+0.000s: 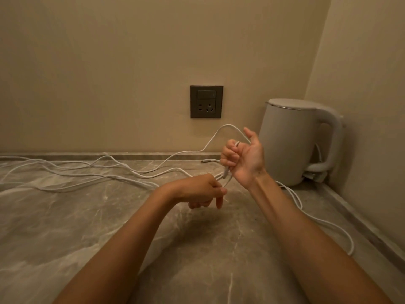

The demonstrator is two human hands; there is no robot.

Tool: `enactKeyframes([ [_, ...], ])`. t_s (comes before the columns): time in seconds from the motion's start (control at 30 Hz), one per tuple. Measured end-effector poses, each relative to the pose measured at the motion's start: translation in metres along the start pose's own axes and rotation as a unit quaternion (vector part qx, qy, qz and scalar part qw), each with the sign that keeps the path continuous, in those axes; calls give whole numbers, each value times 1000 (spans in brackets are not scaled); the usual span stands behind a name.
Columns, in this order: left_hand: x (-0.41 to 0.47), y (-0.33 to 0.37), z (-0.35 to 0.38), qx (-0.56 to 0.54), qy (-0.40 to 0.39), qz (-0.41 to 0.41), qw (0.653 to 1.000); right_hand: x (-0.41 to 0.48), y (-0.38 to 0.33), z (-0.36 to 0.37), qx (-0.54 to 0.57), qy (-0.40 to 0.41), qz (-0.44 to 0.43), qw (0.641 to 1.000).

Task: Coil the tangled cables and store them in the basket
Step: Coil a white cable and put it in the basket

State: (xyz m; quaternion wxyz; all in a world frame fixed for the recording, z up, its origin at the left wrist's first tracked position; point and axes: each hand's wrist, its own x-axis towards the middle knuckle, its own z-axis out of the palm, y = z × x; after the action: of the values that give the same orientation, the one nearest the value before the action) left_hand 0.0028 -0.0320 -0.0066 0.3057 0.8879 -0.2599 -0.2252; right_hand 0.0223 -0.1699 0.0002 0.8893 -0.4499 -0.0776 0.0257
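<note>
Cables (144, 183) cut off L edge; part hidden behind R forearm (295, 216).

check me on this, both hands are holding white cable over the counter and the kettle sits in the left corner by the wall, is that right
Not quite. The head view shows the kettle in the right corner, not the left. The rest holds: the left hand and the right hand both hold white cable over the counter.
</note>
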Motion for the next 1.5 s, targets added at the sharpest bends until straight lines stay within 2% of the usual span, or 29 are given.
enactKeyframes([
  [0.13, -8, 5, -20, 32, 104, 10, 994, 1, 6, -3, -159, -10, 21, 987],
  [0.27, -16, 4, -34, 43, 191, 17, 981, 2, 14, 3, -302, -20, 45, 952],
  [0.43, -25, 5, -47, -27, 266, 57, 962, 3, 15, 10, -360, -34, 67, 930],
  [0.53, -25, 5, -48, -35, 302, 85, 949, 1, 16, 12, -404, -74, 124, 903],
  [0.67, -19, -4, -47, -58, 397, 95, 911, -3, 13, 16, -338, -148, 174, 913],
  [0.77, -16, -6, -44, -77, 424, 113, 895, -5, 7, 16, -217, -206, 205, 932],
  [0.9, -9, -10, -38, -2, 469, 94, 878, -6, 1, 14, -46, -252, 197, 946],
  [1.03, 4, -14, -24, 45, 372, 58, 925, -5, 0, 15, 63, -234, 157, 957],
  [1.23, 12, -12, -7, 39, 198, 20, 979, -3, -3, 9, 160, -93, 84, 979],
  [1.4, 5, 1, -5, 61, 84, 12, 995, -1, 0, 2, 156, 5, 28, 987],
  [1.5, -1, 8, -7, 102, 51, 27, 993, -1, 3, 3, 117, 52, -7, 992],
])
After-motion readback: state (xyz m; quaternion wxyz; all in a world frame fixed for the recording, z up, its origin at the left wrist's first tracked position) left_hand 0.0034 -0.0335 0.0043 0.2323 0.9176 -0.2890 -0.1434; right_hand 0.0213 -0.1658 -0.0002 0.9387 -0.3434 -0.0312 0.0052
